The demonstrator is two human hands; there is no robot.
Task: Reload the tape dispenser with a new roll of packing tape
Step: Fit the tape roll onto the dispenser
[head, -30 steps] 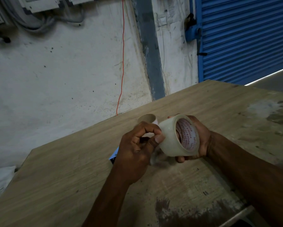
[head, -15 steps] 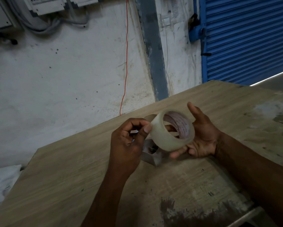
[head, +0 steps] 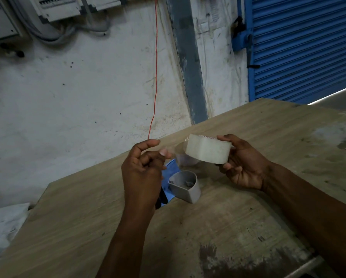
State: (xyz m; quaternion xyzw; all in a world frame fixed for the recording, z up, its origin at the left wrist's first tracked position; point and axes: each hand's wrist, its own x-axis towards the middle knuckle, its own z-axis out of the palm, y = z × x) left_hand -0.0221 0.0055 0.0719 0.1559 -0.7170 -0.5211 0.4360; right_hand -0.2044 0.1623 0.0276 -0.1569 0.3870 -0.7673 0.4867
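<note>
Above the wooden table, the right hand grips the packing tape roll with curled fingers, the left hand pinches its pulled-out clear end, and the grey tape dispenser lies on the table below, between the 2 hands.

Tape roll above table, dispenser beneath it.

The worn, light brown wooden counter has dark stains near its front edge. On it lie a grey curved plastic dispenser part, a blue flat piece and an empty tape core.
</note>
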